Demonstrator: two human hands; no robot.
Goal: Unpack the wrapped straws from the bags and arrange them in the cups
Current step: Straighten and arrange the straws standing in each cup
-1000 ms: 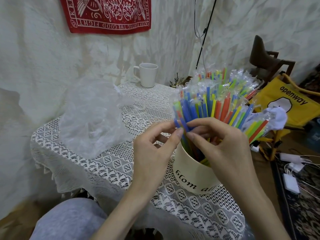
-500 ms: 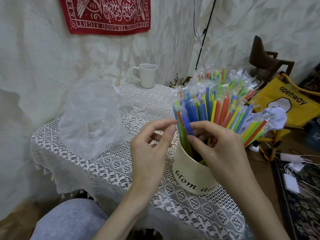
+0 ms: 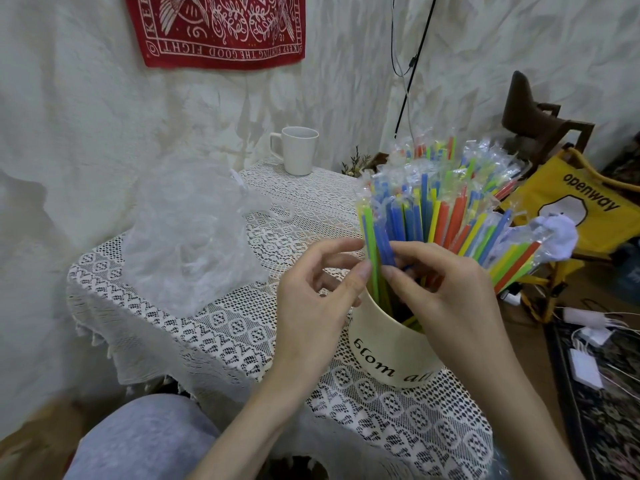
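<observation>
Plastic-wrapped straws (image 3: 440, 209) fill one cream cup (image 3: 391, 355).

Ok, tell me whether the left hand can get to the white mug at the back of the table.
Probably yes. The white mug stands alone at the far edge, with bare lace between it and the left hand. The crumpled plastic bag lies off to the left, out of the path. The hand must first let go of the straws.

left hand (image 3: 317, 299) pinches a green straw (image 3: 372, 258) | right hand (image 3: 446, 292) grips a blue straw (image 3: 385, 237) | both straws in cream cup (image 3: 388, 348) packed with wrapped straws | crumpled bag (image 3: 187, 237) on lace tablecloth (image 3: 225, 327) | white mug (image 3: 298, 150) behind
</observation>
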